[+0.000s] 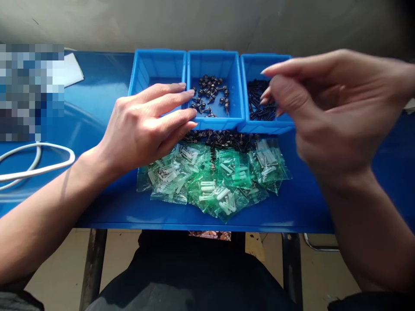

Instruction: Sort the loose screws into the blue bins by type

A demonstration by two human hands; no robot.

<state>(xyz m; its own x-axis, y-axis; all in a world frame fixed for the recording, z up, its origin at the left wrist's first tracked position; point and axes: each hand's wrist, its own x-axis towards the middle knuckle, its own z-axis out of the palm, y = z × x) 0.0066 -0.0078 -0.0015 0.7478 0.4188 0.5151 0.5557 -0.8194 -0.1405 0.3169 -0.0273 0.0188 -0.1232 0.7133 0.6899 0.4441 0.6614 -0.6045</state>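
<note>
My left hand [145, 123] stretches its fingers over the near wall of the left blue bin [158, 65], fingertips by the rim of the middle blue bin [215, 123]. Nothing shows in its fingers. Bolt-like dark screws with thick heads [210, 88] lie in the middle bin. My right hand [327, 103] hovers above the right blue bin [266, 127], thumb and fingers drawn together; whatever may be between them is hidden. Long, thin black screws [256, 97] fill part of that bin. Clear and green bags [207, 185] holding white plastic plugs and screws lie in front.
More loose dark screws [227, 139] lie between the bins and the bags. A white cable [48, 149] loops at the left of the blue table [207, 220], near a white sheet [73, 69]. A wall [207, 26] stands behind the bins.
</note>
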